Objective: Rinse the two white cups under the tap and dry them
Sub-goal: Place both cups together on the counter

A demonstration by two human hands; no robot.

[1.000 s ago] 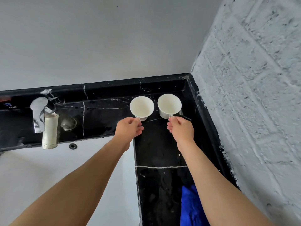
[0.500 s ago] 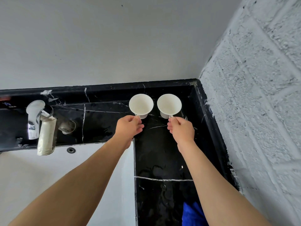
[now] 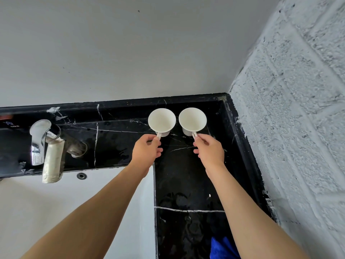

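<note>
Two white cups stand upright side by side on the black marble counter (image 3: 186,180) near the back right corner. My left hand (image 3: 147,148) pinches the handle of the left cup (image 3: 161,119). The handle of the right cup (image 3: 192,118) is pinched by my right hand (image 3: 210,149). Both cups look empty inside. The chrome tap (image 3: 40,141) is at the left, its spout wrapped in a pale sleeve (image 3: 53,161), over the white sink (image 3: 56,212).
A blue cloth (image 3: 222,248) lies on the counter at the bottom edge, partly behind my right forearm. A rough white brick wall (image 3: 289,128) borders the counter on the right. A smooth grey wall rises behind. An overflow hole (image 3: 81,176) shows in the sink.
Both hands stay on the cup handles and the cups stand in the same spot. The view has tilted a little, so less of the blue cloth shows than a second ago.
</note>
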